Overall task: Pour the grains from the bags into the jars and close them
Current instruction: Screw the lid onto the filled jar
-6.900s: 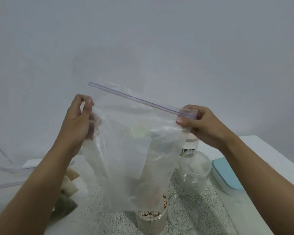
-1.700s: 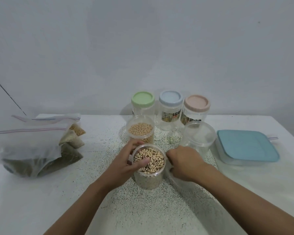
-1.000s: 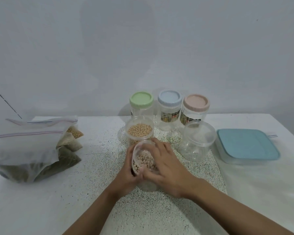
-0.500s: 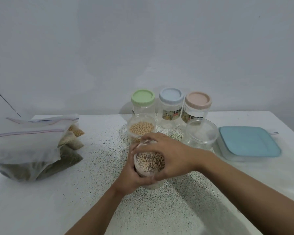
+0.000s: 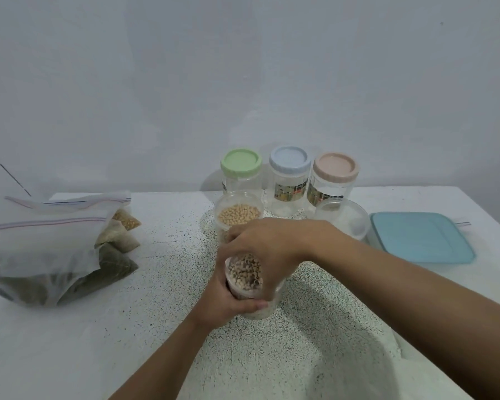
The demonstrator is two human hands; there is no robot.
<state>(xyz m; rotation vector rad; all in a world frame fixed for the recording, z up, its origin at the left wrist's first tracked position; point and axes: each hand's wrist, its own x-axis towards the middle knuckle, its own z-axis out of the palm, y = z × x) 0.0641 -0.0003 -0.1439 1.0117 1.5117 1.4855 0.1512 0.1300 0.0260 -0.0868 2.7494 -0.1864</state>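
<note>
Lid [image 5: 244, 269] now covers bean jar [image 5: 272, 298], right hand [image 5: 272, 243] curled over it, left hand [image 5: 225, 301] wrapped round jar

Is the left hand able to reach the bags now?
Likely yes, once it lets go: the left hand holds the bean jar, but nothing stands between it and the bags.

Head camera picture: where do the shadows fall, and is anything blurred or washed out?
Head view: light is soft and even. A faint shadow lies on the table beneath the right hand and forearm, another on the wall beside the green-lidded jar. The bean jar, gripped by the left hand too, looks slightly smeared. The table's left part is washed nearly white.
</note>
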